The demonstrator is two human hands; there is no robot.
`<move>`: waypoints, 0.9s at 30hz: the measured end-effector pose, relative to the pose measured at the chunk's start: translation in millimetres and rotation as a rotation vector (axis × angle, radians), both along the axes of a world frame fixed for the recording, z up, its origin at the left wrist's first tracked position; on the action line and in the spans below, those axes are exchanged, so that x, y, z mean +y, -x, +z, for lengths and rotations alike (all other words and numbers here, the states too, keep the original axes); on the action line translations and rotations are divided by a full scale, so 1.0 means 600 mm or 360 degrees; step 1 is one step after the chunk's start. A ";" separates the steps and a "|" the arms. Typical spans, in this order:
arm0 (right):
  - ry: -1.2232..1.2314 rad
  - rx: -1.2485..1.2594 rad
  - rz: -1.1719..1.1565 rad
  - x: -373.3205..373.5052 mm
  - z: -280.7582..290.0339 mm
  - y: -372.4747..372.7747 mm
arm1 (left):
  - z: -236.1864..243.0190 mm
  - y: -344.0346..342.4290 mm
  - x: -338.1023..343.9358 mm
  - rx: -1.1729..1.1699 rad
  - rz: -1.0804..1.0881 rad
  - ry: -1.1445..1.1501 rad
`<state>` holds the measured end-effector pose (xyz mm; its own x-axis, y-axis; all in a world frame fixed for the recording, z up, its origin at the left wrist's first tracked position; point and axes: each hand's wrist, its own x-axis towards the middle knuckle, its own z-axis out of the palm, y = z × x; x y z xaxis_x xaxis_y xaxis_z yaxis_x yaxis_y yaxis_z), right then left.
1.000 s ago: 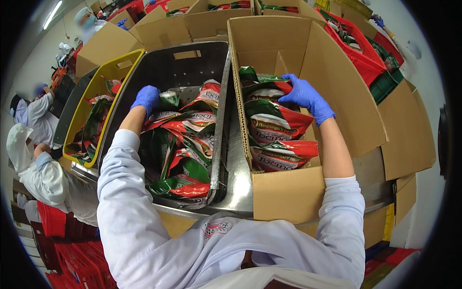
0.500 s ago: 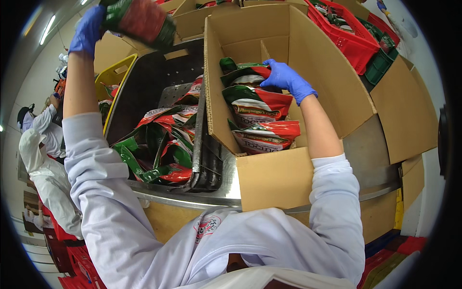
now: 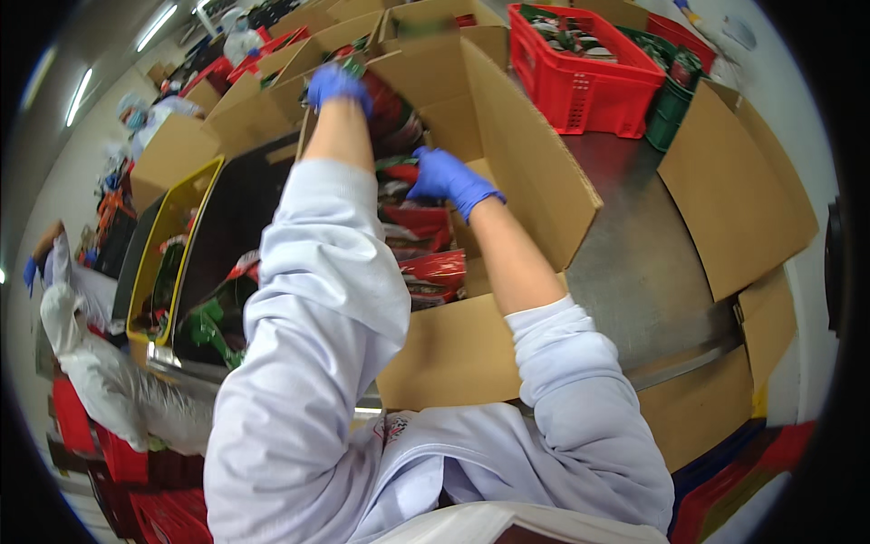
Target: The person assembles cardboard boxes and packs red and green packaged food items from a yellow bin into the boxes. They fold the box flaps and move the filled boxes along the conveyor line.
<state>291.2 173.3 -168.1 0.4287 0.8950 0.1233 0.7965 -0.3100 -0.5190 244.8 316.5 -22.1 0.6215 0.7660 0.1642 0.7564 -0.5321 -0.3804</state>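
Note:
My left hand (image 3: 339, 87), in a blue glove, grips a green and red pouch (image 3: 391, 116) above the far end of the open cardboard box (image 3: 536, 172). My right hand (image 3: 448, 181), also gloved, is closed on the upright pouches inside the box (image 3: 419, 234), lower and to the right of the held pouch. More red and green pouches stand in the near end of the box. The black crate (image 3: 217, 227) at left holds more pouches (image 3: 214, 323), partly hidden by my left arm.
A yellow crate (image 3: 169, 227) stands left. Behind are more boxes (image 3: 430, 34), a red crate (image 3: 584, 91) and a green container (image 3: 671, 111) on the steel table (image 3: 625, 245). Large cardboard flaps (image 3: 734, 199) stand right. Co-workers in white (image 3: 127, 390) are at left and behind.
My left hand has lifted a pouch from the black crate and carried it right, over the box. My right hand stays at the pouches in the box. The view has shifted.

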 end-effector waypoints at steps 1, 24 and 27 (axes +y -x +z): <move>0.0039 -0.0019 -0.0026 0.000 -0.001 0.001 | -0.008 -0.005 0.015 -0.0642 0.0020 0.0101; 0.0221 0.0088 0.0153 -0.025 0.022 -0.003 | -0.118 -0.052 0.019 -0.0994 -0.0159 0.0386; 0.0262 0.0094 0.0139 -0.019 0.021 -0.004 | -0.119 -0.042 0.013 -0.0480 -0.0343 0.0343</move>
<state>293.8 162.0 -155.4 0.3505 0.9352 -0.0510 0.7938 -0.3255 -0.5138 270.1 324.1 -93.3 0.7196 0.6608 0.2135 0.6798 -0.7331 -0.0224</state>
